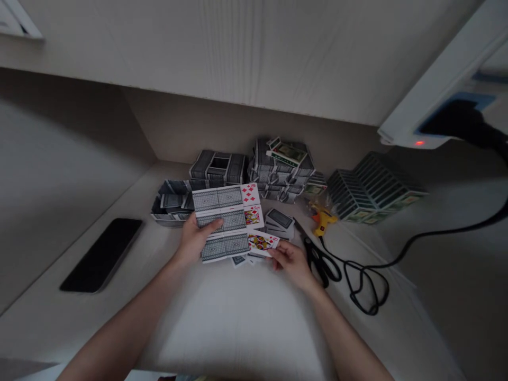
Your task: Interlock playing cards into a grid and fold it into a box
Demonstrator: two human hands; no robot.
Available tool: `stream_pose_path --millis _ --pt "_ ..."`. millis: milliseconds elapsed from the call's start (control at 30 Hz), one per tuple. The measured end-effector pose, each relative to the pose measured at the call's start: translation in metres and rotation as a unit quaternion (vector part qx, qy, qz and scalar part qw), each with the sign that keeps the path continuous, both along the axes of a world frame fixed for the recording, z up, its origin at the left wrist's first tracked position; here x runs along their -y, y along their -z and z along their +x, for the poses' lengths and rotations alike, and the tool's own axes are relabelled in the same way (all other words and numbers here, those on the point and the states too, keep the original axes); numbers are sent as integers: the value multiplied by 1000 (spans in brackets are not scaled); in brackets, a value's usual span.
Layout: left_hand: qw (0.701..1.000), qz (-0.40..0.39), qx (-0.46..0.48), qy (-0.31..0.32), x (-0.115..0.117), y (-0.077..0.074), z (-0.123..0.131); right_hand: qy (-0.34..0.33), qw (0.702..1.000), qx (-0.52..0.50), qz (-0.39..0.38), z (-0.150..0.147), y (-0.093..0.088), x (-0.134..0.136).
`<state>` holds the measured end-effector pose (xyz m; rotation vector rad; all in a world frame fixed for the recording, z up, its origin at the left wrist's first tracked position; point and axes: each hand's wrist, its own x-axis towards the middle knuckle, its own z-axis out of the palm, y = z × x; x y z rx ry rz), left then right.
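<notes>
My left hand (195, 239) grips a panel of joined playing cards (225, 222), thumb on top and patterned backs facing up. On the panel's right edge a diamond card (250, 194) and a jack (254, 216) show their faces. My right hand (291, 260) pinches a queen card (262, 241) by its right end; its left end meets the panel's lower right corner. Whether the queen is fixed there I cannot tell. Loose cards (280, 220) lie on the table behind and partly under the panel.
Boxes built from cards (218, 165) stand at the back, a card pack (289, 153) on one stack. Green-edged packs (373, 185) sit at the right. A yellow glue gun (324, 220), its black cord (367, 270) and scissors (323, 263) lie right; a phone (103, 255) lies left. A shelf overhangs.
</notes>
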<state>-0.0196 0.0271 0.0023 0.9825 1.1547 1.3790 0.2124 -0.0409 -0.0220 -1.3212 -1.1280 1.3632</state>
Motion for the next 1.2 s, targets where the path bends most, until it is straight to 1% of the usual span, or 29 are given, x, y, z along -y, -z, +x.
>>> stream_pose_path --millis 133,300,400,533,600,667,800,1000,1200 --pt "1000 3 -21 9 -1 1 0 -22 998 64 17 7 5 0" --pt "999 8 -47 17 -1 2 1 -37 986 161 31 17 10 -2" --pt "997 8 -69 21 1 1 2 -53 980 191 20 18 10 0" --pt "993 13 -112 38 4 -1 4 -83 972 217 23 17 7 4" --pt "991 13 -124 41 4 0 5 -97 974 203 16 16 7 5" --pt "991 7 -125 39 4 1 5 -111 980 166 -10 15 7 5" --pt "994 -5 -99 40 4 2 5 -124 986 95 -54 14 6 4" --pt "997 -38 -42 45 8 -3 6 -131 990 32 -43 13 1 4" --pt "997 -20 -74 30 11 -4 10 -123 991 38 -23 9 0 5"
